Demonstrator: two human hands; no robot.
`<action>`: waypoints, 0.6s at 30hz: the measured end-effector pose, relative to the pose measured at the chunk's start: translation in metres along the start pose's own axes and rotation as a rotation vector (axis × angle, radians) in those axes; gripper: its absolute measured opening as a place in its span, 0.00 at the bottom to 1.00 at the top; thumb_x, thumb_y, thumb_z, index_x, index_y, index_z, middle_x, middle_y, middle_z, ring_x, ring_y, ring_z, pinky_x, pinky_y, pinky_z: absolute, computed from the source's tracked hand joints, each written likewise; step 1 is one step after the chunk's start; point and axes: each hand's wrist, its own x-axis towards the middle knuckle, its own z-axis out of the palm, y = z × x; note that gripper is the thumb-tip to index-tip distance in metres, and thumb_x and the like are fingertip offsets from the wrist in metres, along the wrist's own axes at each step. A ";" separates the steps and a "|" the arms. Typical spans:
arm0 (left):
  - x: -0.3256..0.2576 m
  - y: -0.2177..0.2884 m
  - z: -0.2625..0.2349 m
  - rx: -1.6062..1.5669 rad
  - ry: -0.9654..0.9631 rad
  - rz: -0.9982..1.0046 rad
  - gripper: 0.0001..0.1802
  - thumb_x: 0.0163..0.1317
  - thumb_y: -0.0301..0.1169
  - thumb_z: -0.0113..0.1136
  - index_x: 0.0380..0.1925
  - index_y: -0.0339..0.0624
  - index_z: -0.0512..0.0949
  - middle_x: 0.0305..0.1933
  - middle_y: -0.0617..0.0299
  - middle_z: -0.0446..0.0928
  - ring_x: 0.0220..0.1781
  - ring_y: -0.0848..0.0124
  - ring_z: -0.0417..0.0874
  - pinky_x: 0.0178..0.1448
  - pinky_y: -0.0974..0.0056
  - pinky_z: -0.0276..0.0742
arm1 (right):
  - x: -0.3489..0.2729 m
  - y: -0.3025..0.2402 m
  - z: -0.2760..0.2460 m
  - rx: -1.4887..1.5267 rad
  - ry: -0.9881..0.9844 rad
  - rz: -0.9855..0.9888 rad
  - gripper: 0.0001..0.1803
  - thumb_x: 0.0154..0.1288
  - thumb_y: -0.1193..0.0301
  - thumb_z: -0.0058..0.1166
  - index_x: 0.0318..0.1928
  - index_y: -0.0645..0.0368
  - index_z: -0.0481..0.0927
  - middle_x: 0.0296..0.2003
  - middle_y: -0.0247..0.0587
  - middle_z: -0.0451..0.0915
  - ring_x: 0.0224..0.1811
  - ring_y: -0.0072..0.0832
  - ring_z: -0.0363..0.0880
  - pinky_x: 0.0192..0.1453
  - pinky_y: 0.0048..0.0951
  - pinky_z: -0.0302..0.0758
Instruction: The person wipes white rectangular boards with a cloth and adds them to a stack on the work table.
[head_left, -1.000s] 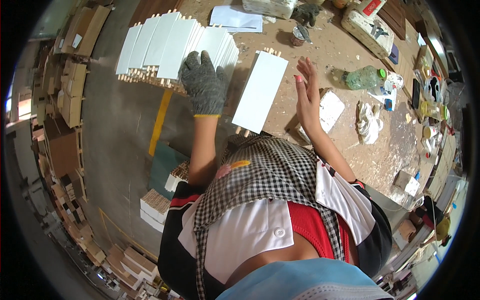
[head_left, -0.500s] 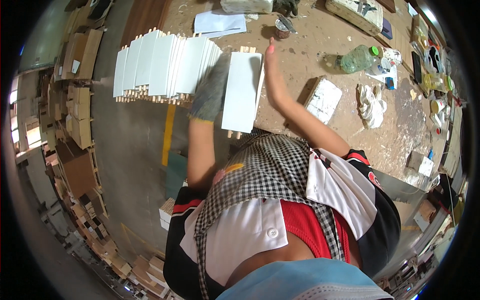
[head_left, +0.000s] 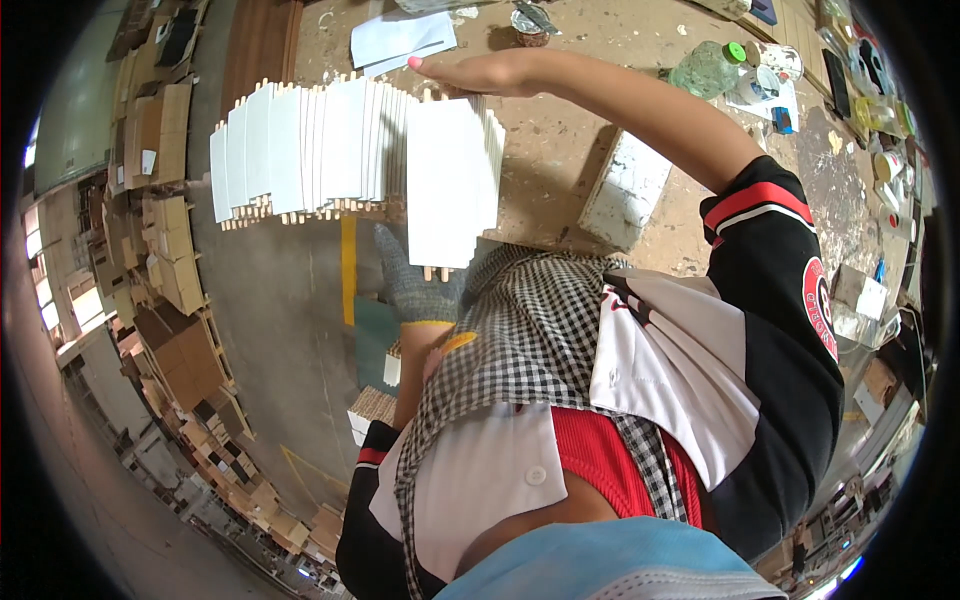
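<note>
A small stack of white boards (head_left: 440,185) with wooden dowels out of both ends stands between my hands at the table's near edge. My left hand (head_left: 422,288), in a grey knitted glove, is at its near end, thumb stretched out; its other fingers are partly hidden by the boards. Bare and stretched flat, my right hand (head_left: 490,74) reaches across to the stack's far end, one pink-nailed fingertip pointing left. Left of the stack, a long row of similar white boards (head_left: 300,145) leans together, dowels showing along both ends.
White sheets of paper (head_left: 400,42) and a small glue-stained cup (head_left: 530,30) lie at the back. A paint-spattered white block (head_left: 630,190) sits right of the boards. Farther right stands a green-capped bottle (head_left: 708,70). Stacked cardboard (head_left: 170,255) lines the floor at left.
My right hand has gone from the stack's right side to its far end. My left hand has slid from its left side to the near end. The stack now appears fanned out to the right.
</note>
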 end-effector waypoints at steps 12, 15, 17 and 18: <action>-0.005 -0.010 0.017 -0.208 0.073 -0.042 0.35 0.75 0.54 0.29 0.69 0.39 0.61 0.72 0.50 0.63 0.74 0.59 0.62 0.75 0.53 0.60 | -0.021 0.039 -0.002 0.149 0.040 -0.134 0.58 0.68 0.29 0.18 0.74 0.74 0.43 0.73 0.68 0.47 0.79 0.49 0.42 0.81 0.44 0.44; 0.004 -0.004 0.022 -0.257 0.063 -0.028 0.35 0.75 0.55 0.30 0.69 0.39 0.62 0.71 0.50 0.63 0.73 0.59 0.63 0.75 0.53 0.61 | -0.025 0.038 0.008 0.154 0.050 -0.110 0.55 0.70 0.31 0.17 0.75 0.72 0.42 0.75 0.63 0.43 0.79 0.47 0.41 0.81 0.42 0.43; 0.022 0.007 0.029 -0.278 0.030 -0.005 0.35 0.75 0.55 0.30 0.69 0.39 0.62 0.71 0.50 0.64 0.73 0.59 0.64 0.74 0.52 0.61 | -0.028 0.035 0.010 0.226 0.114 -0.105 0.53 0.72 0.33 0.18 0.75 0.72 0.43 0.76 0.62 0.42 0.80 0.45 0.39 0.81 0.41 0.41; 0.032 0.016 0.035 -0.280 0.003 0.007 0.35 0.75 0.55 0.30 0.69 0.39 0.62 0.71 0.50 0.64 0.73 0.59 0.64 0.74 0.52 0.61 | -0.025 0.045 0.010 0.233 0.121 -0.108 0.53 0.72 0.33 0.18 0.75 0.72 0.43 0.76 0.62 0.42 0.80 0.45 0.39 0.81 0.41 0.41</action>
